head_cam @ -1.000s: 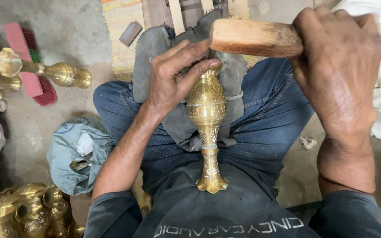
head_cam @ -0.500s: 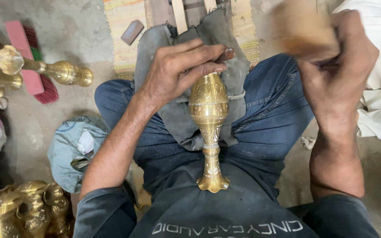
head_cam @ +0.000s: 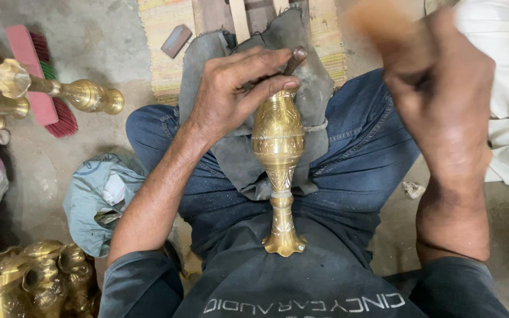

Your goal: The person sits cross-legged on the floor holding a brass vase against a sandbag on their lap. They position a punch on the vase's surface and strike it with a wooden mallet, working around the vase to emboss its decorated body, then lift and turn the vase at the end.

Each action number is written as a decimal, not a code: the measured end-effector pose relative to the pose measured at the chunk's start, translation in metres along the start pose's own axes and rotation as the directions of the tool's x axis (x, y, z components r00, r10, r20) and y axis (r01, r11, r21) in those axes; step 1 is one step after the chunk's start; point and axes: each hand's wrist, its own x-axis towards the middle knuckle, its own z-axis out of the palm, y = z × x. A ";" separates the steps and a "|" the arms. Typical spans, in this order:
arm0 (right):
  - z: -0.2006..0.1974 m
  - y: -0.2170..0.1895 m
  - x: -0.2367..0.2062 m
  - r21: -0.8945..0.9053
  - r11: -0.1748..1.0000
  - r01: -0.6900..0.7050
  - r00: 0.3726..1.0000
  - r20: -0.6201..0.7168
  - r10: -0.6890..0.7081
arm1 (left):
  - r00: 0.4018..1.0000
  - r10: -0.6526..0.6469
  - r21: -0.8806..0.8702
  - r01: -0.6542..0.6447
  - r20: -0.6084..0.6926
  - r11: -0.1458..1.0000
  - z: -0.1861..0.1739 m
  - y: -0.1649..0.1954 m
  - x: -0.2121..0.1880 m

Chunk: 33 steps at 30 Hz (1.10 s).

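Gripping punch [head_cam: 294, 59] against brass vase [head_cam: 278, 141], left hand [head_cam: 231, 94] stayed put; right hand [head_cam: 437, 88], closed on blurred wooden mallet [head_cam: 378, 20], swung nearer than half second before.

Floor workshop: brass vases [head_cam: 60, 91] around
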 end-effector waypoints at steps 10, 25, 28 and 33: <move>-0.009 0.003 -0.002 -0.536 0.795 0.283 0.958 0.117 -0.262 | 0.996 -0.046 -0.014 0.045 -0.076 0.999 0.005 0.000 -0.006; -0.015 -0.001 -0.002 -0.557 0.775 0.298 0.954 0.141 -0.265 | 0.999 0.028 0.026 -0.027 -0.042 0.999 0.000 0.001 -0.004; -0.011 0.001 0.001 -0.513 0.802 0.305 0.952 0.153 -0.265 | 0.998 0.007 0.013 -0.006 -0.066 1.000 0.001 0.000 -0.006; -0.012 0.009 -0.002 -0.316 0.916 0.247 0.968 0.125 -0.218 | 0.998 0.011 -0.054 -0.014 -0.057 0.998 0.003 -0.005 -0.006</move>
